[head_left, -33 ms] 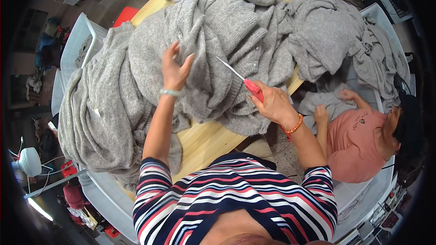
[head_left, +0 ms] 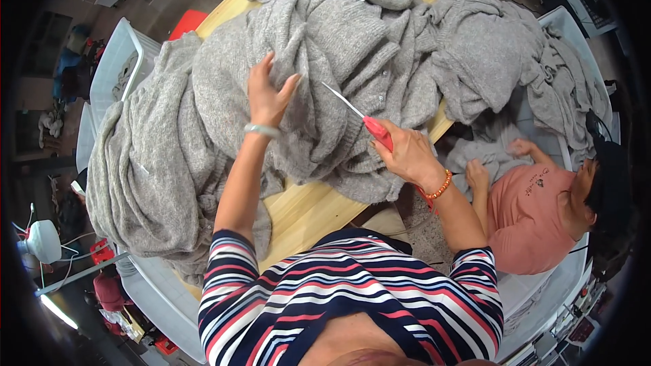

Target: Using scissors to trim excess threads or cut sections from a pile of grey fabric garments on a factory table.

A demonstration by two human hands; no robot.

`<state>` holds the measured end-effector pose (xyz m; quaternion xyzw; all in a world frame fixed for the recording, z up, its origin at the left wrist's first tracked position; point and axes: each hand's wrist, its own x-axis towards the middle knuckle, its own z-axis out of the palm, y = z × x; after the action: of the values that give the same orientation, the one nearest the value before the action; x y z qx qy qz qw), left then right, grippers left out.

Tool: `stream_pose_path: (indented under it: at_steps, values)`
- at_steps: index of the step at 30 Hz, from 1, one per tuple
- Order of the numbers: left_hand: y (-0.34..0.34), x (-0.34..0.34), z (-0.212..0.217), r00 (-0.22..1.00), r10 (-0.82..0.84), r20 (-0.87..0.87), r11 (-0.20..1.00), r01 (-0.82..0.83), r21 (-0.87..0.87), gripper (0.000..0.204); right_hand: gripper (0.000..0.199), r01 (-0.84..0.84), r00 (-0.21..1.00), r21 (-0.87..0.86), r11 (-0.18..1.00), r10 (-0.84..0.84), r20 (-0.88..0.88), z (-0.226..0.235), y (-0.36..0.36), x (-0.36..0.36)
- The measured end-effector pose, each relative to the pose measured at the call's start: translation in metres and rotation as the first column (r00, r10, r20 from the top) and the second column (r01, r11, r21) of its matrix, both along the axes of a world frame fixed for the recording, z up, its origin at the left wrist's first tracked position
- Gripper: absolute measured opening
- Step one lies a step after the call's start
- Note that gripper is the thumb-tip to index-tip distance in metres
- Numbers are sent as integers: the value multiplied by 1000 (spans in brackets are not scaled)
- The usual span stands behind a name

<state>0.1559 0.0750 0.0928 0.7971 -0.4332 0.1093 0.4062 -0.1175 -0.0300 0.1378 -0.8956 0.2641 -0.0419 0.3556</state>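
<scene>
A big heap of grey knitted garments (head_left: 352, 41) covers most of a wooden table (head_left: 305, 210). My left hand (head_left: 268, 95) lies flat on the knit with its fingers spread, a pale bracelet at the wrist. My right hand (head_left: 407, 152) grips the red handle of a pair of scissors (head_left: 359, 115), whose thin metal blades point up and left over the grey fabric. An orange bead bracelet sits on my right wrist.
A person in a pink shirt (head_left: 536, 213) crouches at the right, both hands on grey fabric in a white bin (head_left: 576, 24). White crates (head_left: 112, 71) stand at the left beside the table. A white lamp (head_left: 41, 240) is at the lower left.
</scene>
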Motion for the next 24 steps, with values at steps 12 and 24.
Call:
stream_pose_path:
  at_steps: [12,24]
  values:
    - [11,42,-76,535,-225,-815,958,-33,-286,24,29,-198,973,0,980,197,-124,17,3,27]
    - [145,71,-49,781,569,-256,810,-586,11,62,33,-123,990,-87,989,117,-78,5,18,12]
